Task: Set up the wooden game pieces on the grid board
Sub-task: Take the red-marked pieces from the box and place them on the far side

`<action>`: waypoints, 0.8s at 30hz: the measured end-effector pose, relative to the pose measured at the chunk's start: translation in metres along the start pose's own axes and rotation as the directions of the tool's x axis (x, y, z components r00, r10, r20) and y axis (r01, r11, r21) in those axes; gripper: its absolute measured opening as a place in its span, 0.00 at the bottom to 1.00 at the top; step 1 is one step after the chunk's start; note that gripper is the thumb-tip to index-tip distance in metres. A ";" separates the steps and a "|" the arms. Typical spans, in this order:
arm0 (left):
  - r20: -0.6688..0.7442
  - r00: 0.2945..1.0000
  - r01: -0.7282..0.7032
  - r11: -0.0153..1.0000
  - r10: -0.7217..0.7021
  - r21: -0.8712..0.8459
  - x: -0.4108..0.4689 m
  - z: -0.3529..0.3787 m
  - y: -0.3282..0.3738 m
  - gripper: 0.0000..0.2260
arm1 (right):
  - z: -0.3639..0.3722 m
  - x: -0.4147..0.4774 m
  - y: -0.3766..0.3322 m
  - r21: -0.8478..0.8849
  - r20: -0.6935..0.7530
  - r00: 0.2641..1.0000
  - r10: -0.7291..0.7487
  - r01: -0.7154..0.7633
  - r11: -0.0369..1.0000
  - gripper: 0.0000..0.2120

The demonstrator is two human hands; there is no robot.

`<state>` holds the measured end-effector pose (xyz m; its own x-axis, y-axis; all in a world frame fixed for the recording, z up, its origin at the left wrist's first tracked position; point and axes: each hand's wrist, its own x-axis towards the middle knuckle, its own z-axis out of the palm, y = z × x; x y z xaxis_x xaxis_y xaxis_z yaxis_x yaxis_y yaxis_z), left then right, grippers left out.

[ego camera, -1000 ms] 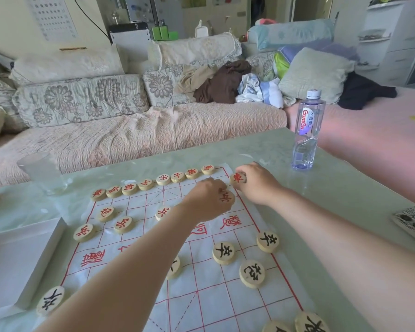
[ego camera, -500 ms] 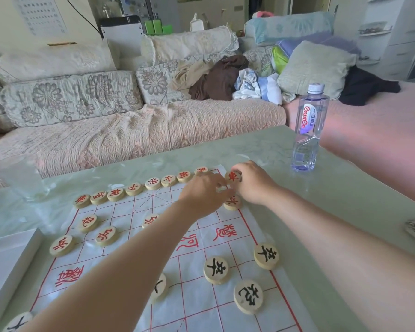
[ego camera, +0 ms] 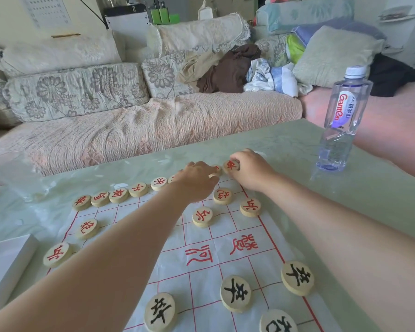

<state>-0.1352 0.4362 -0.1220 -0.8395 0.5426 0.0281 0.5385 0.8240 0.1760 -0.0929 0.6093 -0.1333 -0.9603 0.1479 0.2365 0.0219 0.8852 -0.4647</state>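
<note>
Up at the grid board's [ego camera: 225, 264] far corner, my right hand [ego camera: 252, 170] pinches a red-marked piece [ego camera: 231, 165], fingers curled round it; left hand [ego camera: 197, 182] curls over the back row [ego camera: 118, 195], grip hidden.

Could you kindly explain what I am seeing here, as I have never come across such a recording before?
There is no machine here: a person wears a camera on the head, so the one picture looks forward and down at their own bare arms. On the table lies a board, a sheet with a red grid. Along its far edge stand red pieces; black pieces sit nearer. The right hand pinches a red piece at the far right corner. The left hand reaches into the far row; whether it holds anything is hidden. A bottle stands right, a white box left.
</note>
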 end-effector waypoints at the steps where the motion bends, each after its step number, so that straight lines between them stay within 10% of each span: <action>1: -0.003 1.000 -0.008 1.000 0.008 0.007 0.000 0.002 -0.001 0.18 | 0.003 0.002 0.002 -0.010 -0.004 1.000 -0.003 0.003 1.000 0.09; 11: -0.049 0.997 -0.057 0.998 0.058 0.017 -0.015 0.003 0.000 0.21 | 0.000 0.000 0.000 -0.077 0.010 1.000 0.028 -0.027 0.997 0.26; 24: -0.187 0.982 -0.024 0.993 0.002 -0.116 -0.133 -0.048 -0.021 0.10 | -0.035 -0.090 -0.107 0.064 0.188 0.981 -0.049 0.037 0.997 0.12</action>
<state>-0.0383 0.3394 -0.0824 -0.8373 0.5041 0.2117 0.5464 0.7865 0.2880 0.0013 0.5166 -0.0751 -0.9953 0.0192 0.0947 -0.0319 0.8601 -0.5092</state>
